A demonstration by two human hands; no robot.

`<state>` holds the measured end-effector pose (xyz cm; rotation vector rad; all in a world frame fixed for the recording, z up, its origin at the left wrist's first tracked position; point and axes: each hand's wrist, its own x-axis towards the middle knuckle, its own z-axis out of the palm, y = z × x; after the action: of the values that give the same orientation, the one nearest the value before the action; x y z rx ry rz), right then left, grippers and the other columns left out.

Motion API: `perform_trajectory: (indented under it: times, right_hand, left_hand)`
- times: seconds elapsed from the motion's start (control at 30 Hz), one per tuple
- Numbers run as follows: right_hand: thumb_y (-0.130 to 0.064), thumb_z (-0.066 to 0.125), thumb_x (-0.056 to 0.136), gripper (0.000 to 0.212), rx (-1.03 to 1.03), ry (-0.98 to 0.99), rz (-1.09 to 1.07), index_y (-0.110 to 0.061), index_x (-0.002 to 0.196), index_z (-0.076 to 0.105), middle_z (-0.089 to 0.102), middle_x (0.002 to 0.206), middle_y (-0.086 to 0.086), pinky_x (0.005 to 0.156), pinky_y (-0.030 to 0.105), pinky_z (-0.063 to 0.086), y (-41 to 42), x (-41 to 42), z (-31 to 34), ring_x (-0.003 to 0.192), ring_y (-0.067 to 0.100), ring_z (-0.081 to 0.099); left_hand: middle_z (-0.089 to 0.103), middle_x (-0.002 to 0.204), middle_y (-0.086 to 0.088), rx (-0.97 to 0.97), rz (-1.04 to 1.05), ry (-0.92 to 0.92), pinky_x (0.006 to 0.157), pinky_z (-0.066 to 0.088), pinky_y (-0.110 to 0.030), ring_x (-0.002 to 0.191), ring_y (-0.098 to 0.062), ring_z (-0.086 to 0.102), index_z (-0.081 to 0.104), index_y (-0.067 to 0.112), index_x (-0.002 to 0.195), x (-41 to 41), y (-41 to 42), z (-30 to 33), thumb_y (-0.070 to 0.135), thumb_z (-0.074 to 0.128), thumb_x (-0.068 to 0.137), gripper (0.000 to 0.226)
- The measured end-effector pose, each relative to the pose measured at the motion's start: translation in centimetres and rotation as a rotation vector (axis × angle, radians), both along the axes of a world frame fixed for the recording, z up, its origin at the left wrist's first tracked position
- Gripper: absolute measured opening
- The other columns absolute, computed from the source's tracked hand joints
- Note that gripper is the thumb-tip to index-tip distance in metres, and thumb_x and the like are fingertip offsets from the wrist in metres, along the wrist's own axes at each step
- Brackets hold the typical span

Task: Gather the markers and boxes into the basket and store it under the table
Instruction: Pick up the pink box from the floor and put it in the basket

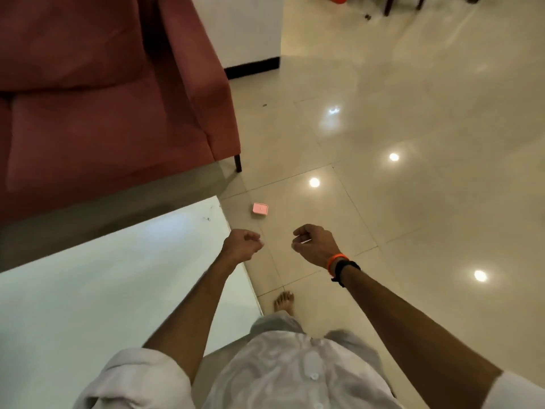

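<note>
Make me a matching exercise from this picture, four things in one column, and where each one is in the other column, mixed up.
Things:
1. pink box
2. sofa
3. orange band
4. table

Places:
A. on the right wrist
B. lower left, its pale top under the left arm
C. on the floor tiles, just off the table's far corner
D. upper left, beyond the table

Pairs: 1-C, 2-D, 3-A, 4-B
</note>
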<state>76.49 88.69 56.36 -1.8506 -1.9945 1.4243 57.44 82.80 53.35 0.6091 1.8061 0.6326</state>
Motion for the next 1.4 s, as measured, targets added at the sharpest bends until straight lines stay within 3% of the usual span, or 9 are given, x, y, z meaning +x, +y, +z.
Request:
perform_trajectory:
  times: [0.13,0.3,0.7,0.87,0.93,1.07,1.1,1.3,1.4]
  right_hand:
    - [-0.016,0.065,0.082,0.026,-0.038,-0.014,0.063,-0.013,0.107,0.065,0.073,0.097,0.002,0.085,0.03,0.052,7.5,-1.1,-0.3,0.096,0.021,0.065]
    - [-0.017,0.064,0.081,0.027,-0.071,-0.026,0.157,-0.014,0.108,0.066,0.072,0.099,0.003,0.088,0.032,0.053,15.9,-2.9,-2.7,0.097,0.021,0.065]
    - [-0.015,0.059,0.081,0.027,-0.251,-0.181,0.403,-0.015,0.106,0.067,0.073,0.099,0.005,0.078,0.021,0.042,32.2,-7.2,-16.2,0.096,0.024,0.065]
    - [-0.016,0.058,0.081,0.029,-0.317,-0.233,0.414,-0.016,0.109,0.066,0.07,0.105,0.006,0.078,0.019,0.042,35.7,-10.3,-26.5,0.101,0.024,0.063]
    - [-0.017,0.058,0.081,0.031,-0.325,-0.272,0.397,-0.015,0.111,0.066,0.068,0.101,0.002,0.078,0.018,0.039,36.7,-11.9,-35.4,0.103,0.023,0.061]
    - [-0.018,0.059,0.082,0.032,-0.36,-0.312,0.395,-0.016,0.114,0.063,0.068,0.106,0.004,0.078,0.016,0.036,37.8,-13.8,-44.1,0.105,0.023,0.061]
    - [-0.019,0.06,0.082,0.033,-0.365,-0.337,0.382,-0.016,0.115,0.062,0.068,0.11,0.006,0.078,0.016,0.036,37.1,-14.3,-50.7,0.106,0.023,0.061]
    - [-0.024,0.062,0.083,0.05,-0.382,-0.345,0.293,-0.013,0.13,0.051,0.062,0.122,0.008,0.091,0.024,0.046,37.7,-15.2,-63.2,0.114,0.023,0.058]
    - [-0.028,0.064,0.084,0.061,-0.364,-0.322,0.269,-0.011,0.139,0.042,0.056,0.131,0.011,0.099,0.033,0.048,37.4,-15.9,-66.9,0.119,0.026,0.055]
  left_hand:
    - [0.068,0.106,-0.01,-0.034,0.057,0.012,0.072,0.054,-0.03,0.099,-0.024,0.065,0.067,0.007,0.112,-0.5,5.2,-0.2,0.016,0.071,0.082,0.032]
    - [0.069,0.108,-0.009,-0.1,0.131,0.034,0.085,0.057,-0.037,0.102,-0.026,0.066,0.066,0.008,0.113,-1.4,10.8,-1.9,0.016,0.07,0.084,0.031]
    - [0.071,0.11,-0.01,-0.305,0.35,-0.008,0.095,0.054,-0.044,0.106,-0.027,0.066,0.071,0.012,0.106,-3.8,24.5,-13.1,0.019,0.073,0.072,0.034]
    - [0.071,0.11,-0.012,-0.344,0.416,-0.037,0.092,0.055,-0.04,0.103,-0.026,0.067,0.071,0.013,0.102,-5.8,29.2,-23.1,0.016,0.072,0.077,0.026]
    - [0.071,0.11,-0.011,-0.37,0.411,-0.036,0.092,0.055,-0.04,0.103,-0.025,0.067,0.07,0.015,0.099,-6.8,30.7,-31.8,0.018,0.073,0.076,0.024]
    - [0.068,0.092,-0.005,-0.424,0.334,-0.068,0.094,0.054,-0.045,0.096,-0.022,0.066,0.062,0.017,0.073,-8.2,32.0,-40.0,0.023,0.072,0.068,0.012]
    - [0.069,0.093,-0.005,-0.458,0.324,-0.06,0.094,0.054,-0.045,0.098,-0.024,0.067,0.061,0.016,0.072,-8.4,31.5,-46.6,0.023,0.071,0.066,0.013]
    - [0.07,0.111,-0.009,-0.488,0.283,-0.003,0.071,0.055,-0.028,0.096,-0.021,0.068,0.066,0.01,0.112,-9.8,33.3,-59.3,0.018,0.071,0.079,0.035]
    - [0.068,0.119,-0.009,-0.473,0.3,0.065,0.078,0.055,-0.029,0.108,-0.023,0.065,0.064,0.008,0.117,-10.1,34.1,-63.6,0.024,0.071,0.082,0.039]
